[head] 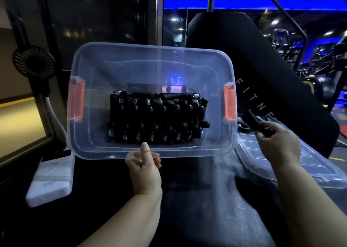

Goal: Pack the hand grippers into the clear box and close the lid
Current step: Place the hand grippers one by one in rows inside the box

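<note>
A clear plastic box (90, 143) with orange side latches is tilted up toward me. Several black hand grippers (157, 119) with steel springs are packed in rows on its bottom. My left hand (144, 164) grips the box's near rim in the middle, thumb on the inside. To the right of the box, my right hand (277, 143) holds one black hand gripper (257, 121) above the clear lid (300, 164), which lies flat beside the box.
A black padded seat back (244, 62) with white lettering rises behind the box and lid. A small black fan (33, 62) stands at the left. A white flat object (50, 181) lies at lower left. Gym machines show at far right.
</note>
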Demonstrator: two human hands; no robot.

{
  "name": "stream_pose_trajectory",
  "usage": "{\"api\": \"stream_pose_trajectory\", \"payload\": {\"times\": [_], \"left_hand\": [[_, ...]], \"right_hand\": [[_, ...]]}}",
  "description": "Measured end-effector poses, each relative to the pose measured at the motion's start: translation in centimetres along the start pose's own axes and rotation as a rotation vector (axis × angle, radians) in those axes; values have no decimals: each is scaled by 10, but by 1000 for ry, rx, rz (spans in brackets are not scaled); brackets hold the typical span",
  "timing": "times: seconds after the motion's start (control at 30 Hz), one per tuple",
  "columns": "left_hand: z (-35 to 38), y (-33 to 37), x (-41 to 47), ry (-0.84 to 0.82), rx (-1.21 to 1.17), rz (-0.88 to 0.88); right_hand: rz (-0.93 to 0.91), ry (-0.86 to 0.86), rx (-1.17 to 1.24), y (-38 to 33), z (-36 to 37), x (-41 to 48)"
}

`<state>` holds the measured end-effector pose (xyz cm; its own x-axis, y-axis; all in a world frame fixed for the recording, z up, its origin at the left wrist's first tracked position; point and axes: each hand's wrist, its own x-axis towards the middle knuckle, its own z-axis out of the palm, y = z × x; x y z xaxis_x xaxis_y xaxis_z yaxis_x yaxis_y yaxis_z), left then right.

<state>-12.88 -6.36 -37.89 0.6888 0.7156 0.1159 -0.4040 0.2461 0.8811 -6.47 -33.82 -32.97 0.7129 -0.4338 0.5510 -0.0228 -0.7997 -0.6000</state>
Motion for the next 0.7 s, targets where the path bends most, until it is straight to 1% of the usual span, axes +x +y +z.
{"api": "stream_pose_trajectory", "payload": {"times": [0.1, 0.17, 0.27, 0.33, 0.43, 0.57, 0.63, 0.7], "left_hand": [[0, 1, 0, -6, 0, 8], [-1, 1, 0, -12, 4, 10], [-1, 2, 0, -25, 13, 15], [-2, 2, 1, -31, 14, 17], [-3, 2, 1, -39, 7, -7], [-3, 2, 0, -42, -57, -7], [-4, 1, 1, -29, -47, -14], [-4, 1, 1, -41, -55, 2]], "right_hand": [[-23, 173, 142, -12, -6, -1], [-74, 256, 268, -18, -11, -2], [-227, 265, 511, -32, -17, -5], [-347, 252, 585, -48, -23, -10], [-534, 237, 534, -79, -28, -17], [-747, 236, 310, -116, -24, -21], [-817, 210, 199, -132, -17, -19], [-837, 139, 101, -146, -8, -15]]}}
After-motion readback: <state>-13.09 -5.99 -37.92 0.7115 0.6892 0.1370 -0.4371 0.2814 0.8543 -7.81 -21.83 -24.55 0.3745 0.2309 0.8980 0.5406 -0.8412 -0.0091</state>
